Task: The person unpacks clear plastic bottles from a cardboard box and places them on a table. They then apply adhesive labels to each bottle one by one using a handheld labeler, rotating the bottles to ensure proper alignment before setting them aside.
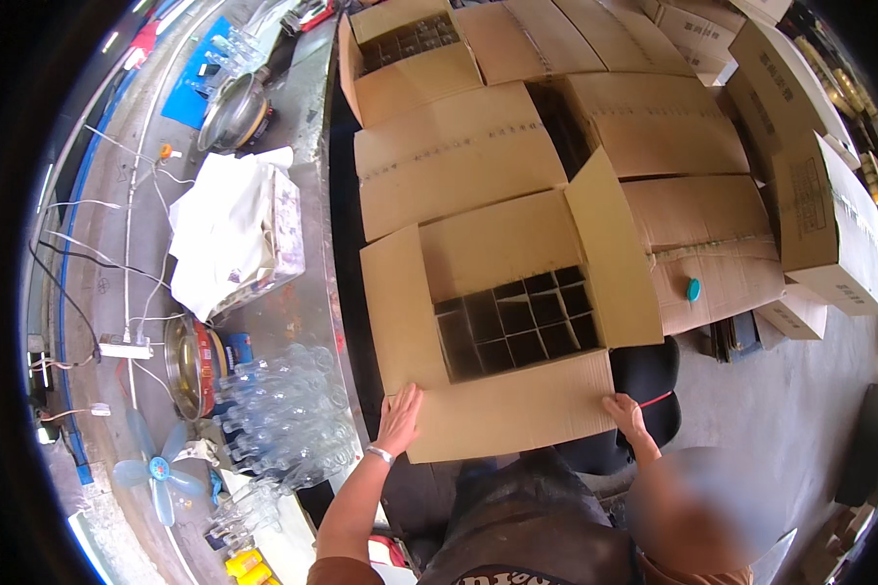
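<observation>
An open cardboard box [502,424] stands right in front of me with its flaps folded outward. Cardboard dividers [517,317] split its inside into several dark cells; whether anything sits deep in them is too dark to tell. My left hand [400,421] grips the near left corner, where the left flap meets the near flap. On the other side, my right hand [630,417] has its fingers closed on the near flap's right edge. A blurred patch covers part of my right arm.
Closed cartons [454,146] lie beyond the box, and another open divided carton [410,44] sits at the far end. To the left, a bench holds clear glass bottles [288,414], white paper [229,229] and a blue fan [159,468]. A black stool [654,390] stands at right.
</observation>
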### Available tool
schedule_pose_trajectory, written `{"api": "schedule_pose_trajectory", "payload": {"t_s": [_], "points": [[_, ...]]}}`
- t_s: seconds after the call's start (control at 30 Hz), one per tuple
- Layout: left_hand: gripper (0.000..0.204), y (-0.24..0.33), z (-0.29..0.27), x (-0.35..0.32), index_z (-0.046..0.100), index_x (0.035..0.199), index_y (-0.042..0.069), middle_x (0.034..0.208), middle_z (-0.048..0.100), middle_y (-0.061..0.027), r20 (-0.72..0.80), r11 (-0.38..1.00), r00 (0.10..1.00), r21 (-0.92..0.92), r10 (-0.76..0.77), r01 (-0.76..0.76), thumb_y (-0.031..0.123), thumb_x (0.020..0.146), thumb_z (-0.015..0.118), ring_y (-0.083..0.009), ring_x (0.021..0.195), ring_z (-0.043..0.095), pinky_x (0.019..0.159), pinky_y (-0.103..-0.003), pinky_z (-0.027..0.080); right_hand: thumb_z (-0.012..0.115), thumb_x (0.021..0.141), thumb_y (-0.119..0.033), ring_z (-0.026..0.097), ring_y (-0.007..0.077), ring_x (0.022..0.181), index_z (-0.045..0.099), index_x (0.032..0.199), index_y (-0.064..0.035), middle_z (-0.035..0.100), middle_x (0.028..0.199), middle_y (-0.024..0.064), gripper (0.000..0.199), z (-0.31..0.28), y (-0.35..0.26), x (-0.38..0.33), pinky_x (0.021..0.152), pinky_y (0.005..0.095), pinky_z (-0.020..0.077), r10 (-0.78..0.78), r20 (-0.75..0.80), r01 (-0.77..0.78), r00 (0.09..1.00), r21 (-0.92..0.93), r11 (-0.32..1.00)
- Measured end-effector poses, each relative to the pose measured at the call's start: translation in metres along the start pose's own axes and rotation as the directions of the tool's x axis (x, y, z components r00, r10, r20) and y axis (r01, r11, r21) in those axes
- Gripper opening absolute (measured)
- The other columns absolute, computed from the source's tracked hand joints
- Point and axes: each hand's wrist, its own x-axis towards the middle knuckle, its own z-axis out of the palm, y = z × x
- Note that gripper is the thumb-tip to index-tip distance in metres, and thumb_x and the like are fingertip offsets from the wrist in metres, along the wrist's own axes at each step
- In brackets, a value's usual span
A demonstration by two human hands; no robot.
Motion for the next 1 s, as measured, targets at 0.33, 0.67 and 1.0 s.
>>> {"api": "schedule_pose_trajectory", "payload": {"t_s": [0.33,0.67,1.0], "points": [[0.094,-0.059,0.010,-0.028,0.027,0.155,0.005,0.160,0.028,-0.0150,0.101,0.970,0.975,0.126,0.196,-0.208,0.005,0.071,0.070,-0.0323,0.149,0.025,0.118,-0.059,0.021,0.063,0.089,-0.014,0.062,0.0123,0.068,0.065,0.115,0.0069,0.068,0.087,0.0062,0.033,-0.041,-0.083,0.011,0.056,0.0264,0.0487,0.066,0.473,-0.302,0.879,0.444,0.843],[0.085,-0.066,-0.046,-0.043,0.033,0.151,0.003,0.152,0.039,-0.0154,0.059,0.975,0.973,0.016,0.221,-0.223,-0.005,0.071,0.064,-0.0327,0.144,0.034,0.116,-0.055,0.029,0.061,0.085,-0.007,0.068,0.0183,0.081,0.060,0.125,0.0081,0.069,0.102,0.0112,0.042,-0.041,-0.109,0.038,0.070,0.0311,0.0573,0.101,0.437,-0.375,0.894,0.603,0.704],[0.082,-0.080,-0.048,-0.066,0.037,0.150,0.003,0.159,0.032,-0.0173,0.021,0.965,0.989,-0.222,0.145,-0.137,0.010,0.078,0.074,-0.0331,0.144,0.036,0.117,-0.046,0.032,0.070,0.092,-0.028,0.068,0.0197,0.089,0.058,0.128,0.0018,0.070,0.100,0.0142,0.048,-0.018,-0.143,0.053,0.075,0.0336,0.0557,-0.265,0.137,0.274,0.954,-0.055,0.960]]}}
